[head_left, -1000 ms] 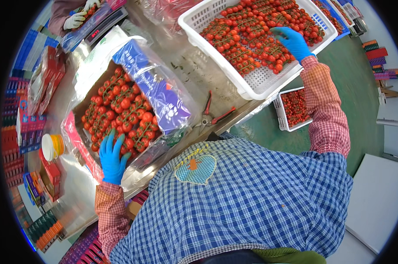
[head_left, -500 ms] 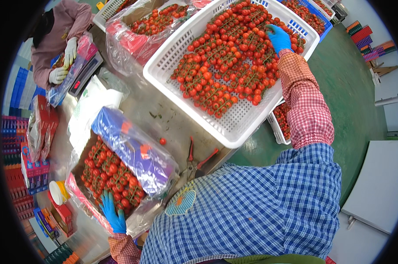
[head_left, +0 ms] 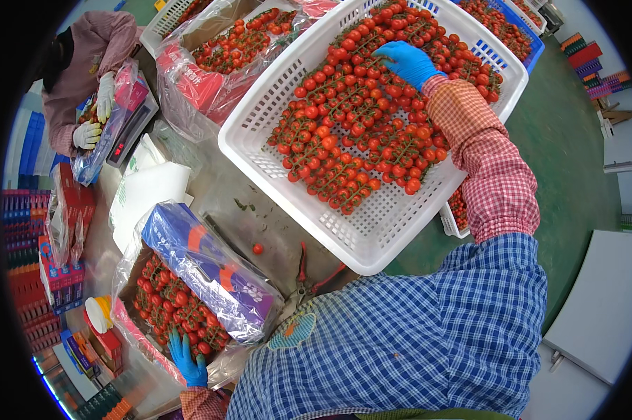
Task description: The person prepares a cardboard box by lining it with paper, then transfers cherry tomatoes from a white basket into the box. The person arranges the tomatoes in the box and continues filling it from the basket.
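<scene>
My right hand, in a blue glove, reaches far into a big white slotted crate and rests on vine cherry tomatoes heaped there. Whether its fingers grip a cluster is hidden. My left hand, also blue-gloved, holds the near edge of a cardboard box of cherry tomatoes lined with clear plastic, its purple lid folded back. A single loose tomato lies on the steel table between box and crate.
Red-handled scissors lie by my chest. Another person in white gloves works at a scale at the far left. A second lined tomato box stands behind, and small boxes are stacked at the left.
My right hand has stayed among the tomatoes while the view shifted and the crate now looms closer. My left hand has slid down to the box's near edge.
</scene>
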### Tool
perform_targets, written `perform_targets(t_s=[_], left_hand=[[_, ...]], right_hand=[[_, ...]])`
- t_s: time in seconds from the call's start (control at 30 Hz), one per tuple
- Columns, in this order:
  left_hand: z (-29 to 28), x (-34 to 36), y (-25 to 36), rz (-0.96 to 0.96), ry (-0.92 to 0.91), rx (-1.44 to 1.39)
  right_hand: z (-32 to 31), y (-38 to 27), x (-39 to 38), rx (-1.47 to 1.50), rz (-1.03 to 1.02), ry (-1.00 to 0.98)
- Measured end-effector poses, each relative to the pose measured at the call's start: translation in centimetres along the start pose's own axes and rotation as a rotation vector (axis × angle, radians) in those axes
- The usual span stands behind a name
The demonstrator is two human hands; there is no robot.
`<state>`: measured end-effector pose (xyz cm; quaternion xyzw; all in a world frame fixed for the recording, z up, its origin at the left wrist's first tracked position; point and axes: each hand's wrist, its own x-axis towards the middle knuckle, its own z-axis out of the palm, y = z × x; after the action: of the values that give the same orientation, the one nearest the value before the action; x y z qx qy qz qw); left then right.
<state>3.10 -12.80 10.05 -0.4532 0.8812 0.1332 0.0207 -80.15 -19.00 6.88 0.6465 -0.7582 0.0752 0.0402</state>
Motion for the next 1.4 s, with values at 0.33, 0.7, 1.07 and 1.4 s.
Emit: perform_targets(t_s=[0.33, 0.7, 1.07, 1.4], left_hand=[[0.4, -0.2, -0.1, 0.07, 0.059, -0.021], [0.3, 0.5, 0.9, 0.029, 0.095, -0.066], [-0.4, 2.7, 0.9, 0.052, 0.081, -0.084], [2.0, 1.3, -2.2, 0.151, 0.033, -0.011]], right_hand=[[0.5, -2.9, 1.6, -0.044, -0.104, -0.107], [4.0, -9.0, 0.9, -0.276, -0.025, -0.371], [-0.8, -18.5, -0.5, 1.067, 0.208, -0.206], [-0.7, -52.7, -9.8, 1.351, -0.567, -0.362]])
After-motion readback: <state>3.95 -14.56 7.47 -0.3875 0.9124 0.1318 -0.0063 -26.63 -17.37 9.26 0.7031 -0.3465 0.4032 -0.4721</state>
